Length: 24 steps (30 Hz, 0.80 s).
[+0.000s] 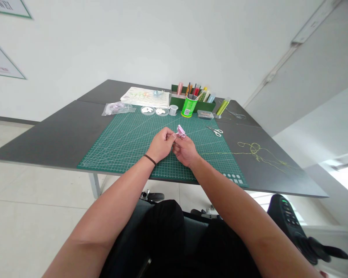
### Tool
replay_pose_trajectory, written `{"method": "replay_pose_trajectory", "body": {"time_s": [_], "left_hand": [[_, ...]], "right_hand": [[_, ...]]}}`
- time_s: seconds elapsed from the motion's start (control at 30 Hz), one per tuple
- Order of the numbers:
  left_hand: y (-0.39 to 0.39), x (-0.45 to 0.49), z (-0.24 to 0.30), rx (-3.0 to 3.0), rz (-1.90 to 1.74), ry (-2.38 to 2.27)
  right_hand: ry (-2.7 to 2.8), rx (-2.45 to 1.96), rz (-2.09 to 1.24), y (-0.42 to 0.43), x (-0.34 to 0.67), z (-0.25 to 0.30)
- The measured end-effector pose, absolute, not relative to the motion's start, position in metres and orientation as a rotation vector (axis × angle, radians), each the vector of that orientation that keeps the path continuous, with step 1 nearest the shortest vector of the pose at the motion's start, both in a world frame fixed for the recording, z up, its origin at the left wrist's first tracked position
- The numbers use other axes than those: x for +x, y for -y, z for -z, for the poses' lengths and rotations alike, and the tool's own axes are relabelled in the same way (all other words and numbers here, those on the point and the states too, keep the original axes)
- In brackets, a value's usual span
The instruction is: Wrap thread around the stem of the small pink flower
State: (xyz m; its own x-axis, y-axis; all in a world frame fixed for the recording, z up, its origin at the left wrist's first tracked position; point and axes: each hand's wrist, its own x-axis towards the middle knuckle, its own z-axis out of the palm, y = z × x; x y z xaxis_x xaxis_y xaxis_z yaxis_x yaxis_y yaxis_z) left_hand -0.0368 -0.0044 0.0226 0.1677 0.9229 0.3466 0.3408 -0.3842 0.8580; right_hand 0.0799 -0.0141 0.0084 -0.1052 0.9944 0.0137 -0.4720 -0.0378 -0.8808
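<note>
Both my hands meet over the middle of a green cutting mat [118,143]. My left hand [160,145] is closed in a pinch, with a dark band on its wrist. My right hand [185,150] is also closed, its fingertips pressed against the left ones. Between the fingertips of both hands sits a small pink and white crafted piece [180,131], held just above the mat. A yellow-green thread [253,148] runs from near my right hand across the mat to a loose tangle on the dark table.
At the mat's far edge stand a green cup of tools [188,106], a small clear cup [173,110], two round dishes [148,110], a green organiser box [201,101] and a clear bead case [205,114]. Scissors [216,131] lie right; a plastic bag [116,108] lies left.
</note>
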Motion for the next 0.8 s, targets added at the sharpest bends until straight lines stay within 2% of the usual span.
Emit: {"method": "replay_pose_trajectory", "body": {"time_s": [0.27,0.5,0.8], "left_hand": [[0.0039,-0.0378,-0.0217,1.880,-1.217,-1.235],[0.0037,-0.0344,-0.0207,1.955,-1.191,-1.256],[0.0013,-0.0339,-0.0167,1.988,-1.169,-1.208]], "right_hand": [[0.941,-0.812,-1.467,0.0222,0.0803,-0.0126],[0.921,-0.905,-1.305,0.0208,0.0790,-0.0125],[0.865,-0.877,-1.320,0.0160,0.0826,-0.0093]]}}
